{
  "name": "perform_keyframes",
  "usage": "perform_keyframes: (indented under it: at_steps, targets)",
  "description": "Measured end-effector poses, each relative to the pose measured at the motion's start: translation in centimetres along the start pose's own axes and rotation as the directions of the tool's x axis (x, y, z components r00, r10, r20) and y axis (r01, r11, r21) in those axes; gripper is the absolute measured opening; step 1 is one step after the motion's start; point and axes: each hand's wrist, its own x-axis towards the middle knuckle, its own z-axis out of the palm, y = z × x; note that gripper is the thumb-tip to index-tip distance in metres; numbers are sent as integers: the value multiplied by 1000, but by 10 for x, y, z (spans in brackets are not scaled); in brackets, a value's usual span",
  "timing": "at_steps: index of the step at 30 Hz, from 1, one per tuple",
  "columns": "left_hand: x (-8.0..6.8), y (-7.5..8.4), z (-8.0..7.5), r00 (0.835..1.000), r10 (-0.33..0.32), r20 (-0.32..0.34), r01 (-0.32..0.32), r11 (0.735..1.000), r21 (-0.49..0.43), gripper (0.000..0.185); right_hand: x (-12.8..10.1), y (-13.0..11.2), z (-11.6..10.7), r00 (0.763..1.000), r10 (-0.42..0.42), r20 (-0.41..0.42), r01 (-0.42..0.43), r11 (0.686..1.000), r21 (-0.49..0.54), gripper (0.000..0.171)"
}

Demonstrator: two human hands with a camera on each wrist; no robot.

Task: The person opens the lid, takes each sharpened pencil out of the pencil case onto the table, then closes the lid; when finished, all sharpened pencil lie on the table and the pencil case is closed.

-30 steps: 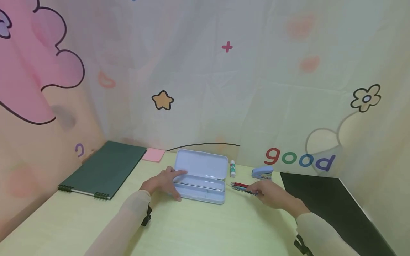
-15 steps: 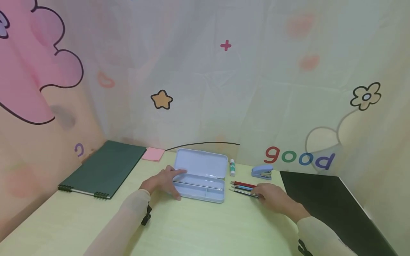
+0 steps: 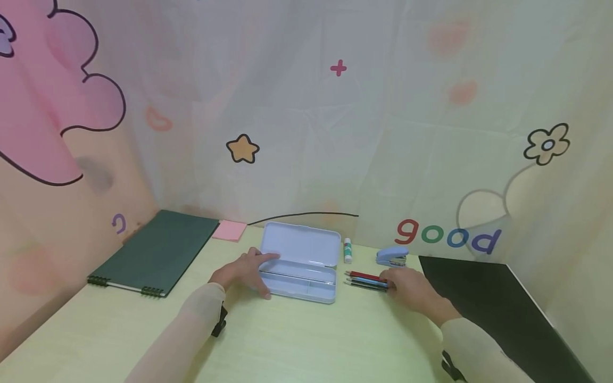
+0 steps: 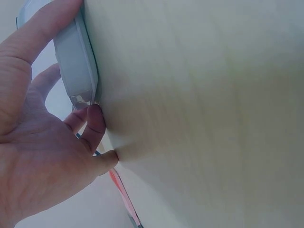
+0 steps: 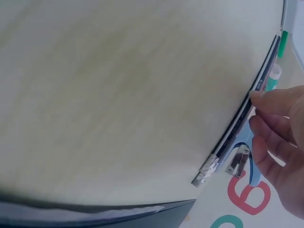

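Pencils (image 3: 365,276) lie on the table (image 3: 297,340), right of centre in the lower half of the head view, red uppermost, blue next, black lowest. Their long axes run nearly level across the frame, dipping slightly to the right, with the sharpened tips pointing left at the case (image 3: 300,243) and just short of it. The right hand (image 3: 407,287) pinches them near their right ends, thumb against the fingers. In the right wrist view they slant from the upper right, where the tips are, to the silver bands and erasers at the bottom, right of centre; the thumb tip rests on a black pencil, and the other fingers curl behind.

The case stands at lower centre of the head view, its long axis likewise left to right and dipping a little rightward, lid raised towards the top of the frame, tray facing up. The left hand (image 3: 245,272) spans its left end, thumb and forefinger spread apart; in the left wrist view the thumb lies against the near wall at the upper left.

A glue stick (image 3: 347,252) stands just beside the lid's right edge, and right of it the stapler (image 3: 391,256) sits above the right hand. The notebook (image 3: 158,250) slants at lower left, sticky notes (image 3: 230,231) at its upper right corner. A black sheet (image 3: 498,303) fills the lower right.
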Motion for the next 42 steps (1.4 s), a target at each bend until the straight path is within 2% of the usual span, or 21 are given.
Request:
perform_keyframes:
  at_steps: [7,11,18,26,30,33,37,42]
  targets:
    - [-1,1,0,1000,-4,3,4,1000,-13,98,5,4,-1,999,33,10,-33,999,-2,24]
    - [0,-1,1,1000,-5,3,5,1000,-3,99,8,1,-3,999,45,21,-46,998,39,29]
    - [1,-3,1,1000,2,5,-2,1000,-8,100,22,-18,-13,998,48,37,-56,970,237,40]
    - [0,-2,1,1000,4,0,-4,1000,-4,99,53,-60,-13,998,7,57,-29,915,403,42]
    - [0,0,0,1000,17,4,-17,1000,-11,99,67,-89,-12,995,-56,86,12,895,445,43]
    - [0,1,0,1000,5,5,-5,1000,-11,98,78,-109,-11,991,-90,103,33,888,459,42]
    - [0,2,0,1000,-13,1,13,1000,3,96,91,-128,-5,982,-119,149,42,898,439,43]
    - [0,2,-1,1000,-19,5,19,1000,8,96,101,-141,6,953,-122,277,9,926,377,51]
